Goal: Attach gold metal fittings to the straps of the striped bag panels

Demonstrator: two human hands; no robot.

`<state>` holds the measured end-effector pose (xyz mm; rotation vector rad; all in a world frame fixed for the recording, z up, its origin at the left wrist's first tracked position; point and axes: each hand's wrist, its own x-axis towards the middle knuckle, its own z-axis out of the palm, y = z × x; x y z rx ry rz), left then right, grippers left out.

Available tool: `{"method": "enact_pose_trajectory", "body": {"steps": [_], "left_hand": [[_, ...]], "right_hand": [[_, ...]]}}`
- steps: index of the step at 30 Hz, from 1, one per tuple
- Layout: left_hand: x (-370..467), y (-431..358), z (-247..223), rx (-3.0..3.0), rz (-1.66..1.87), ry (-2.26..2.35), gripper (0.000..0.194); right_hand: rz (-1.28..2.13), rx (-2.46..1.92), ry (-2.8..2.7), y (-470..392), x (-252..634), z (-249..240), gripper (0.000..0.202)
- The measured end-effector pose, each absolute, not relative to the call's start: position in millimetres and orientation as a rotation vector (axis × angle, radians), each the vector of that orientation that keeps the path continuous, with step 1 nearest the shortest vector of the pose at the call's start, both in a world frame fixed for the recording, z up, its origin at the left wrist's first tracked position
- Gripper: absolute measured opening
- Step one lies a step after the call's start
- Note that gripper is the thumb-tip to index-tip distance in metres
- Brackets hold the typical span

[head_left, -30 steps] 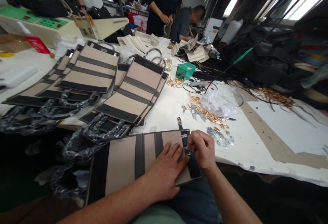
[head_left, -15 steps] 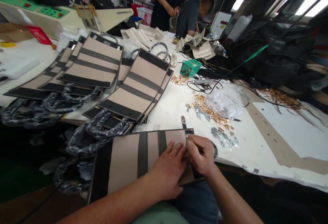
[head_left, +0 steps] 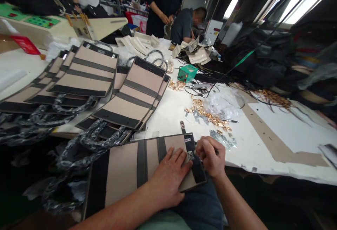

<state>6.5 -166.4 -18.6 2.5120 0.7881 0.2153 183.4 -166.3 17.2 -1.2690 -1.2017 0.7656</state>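
Note:
A beige panel with black bands (head_left: 121, 166) lies across the lap and the table's front edge. My left hand (head_left: 170, 175) rests flat on its right part, fingers spread. At the panel's right end, my right hand (head_left: 212, 154) is closed around a dark, thin tool, mostly hidden in the fist. Beside its fingertips, a small square metal fitting (head_left: 191, 155) sits on the black end strip, with another metal piece (head_left: 187, 140) above it. A strap with a metal tip (head_left: 182, 126) sticks out beyond the panel's far edge.
Stacked beige panels (head_left: 137, 93) with plastic-wrapped handles (head_left: 92, 135) fill the left. Gold-coloured parts (head_left: 207, 114), metal plates (head_left: 222, 139), a plastic bag (head_left: 223, 103) and a green box (head_left: 187, 73) lie on the white table (head_left: 168, 114). Two people are at the far end.
My right hand has drawn back to the right from the end strip, uncovering the metal fittings. The camera view has shifted, so the background sits farther left.

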Motion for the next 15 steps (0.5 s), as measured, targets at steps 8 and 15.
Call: {"method": "enact_pose_trajectory", "body": {"steps": [8,15], "left_hand": [[7,-171,-30,2.531,0.317,0.797,0.087],[-4,-177,-12,2.582,0.421,0.76,0.08]], "right_hand": [[0.968,-1.858,-0.605,-279,206,-40,0.046],[1.083,-1.57,-0.581,-263,166,-38,0.049]]}}
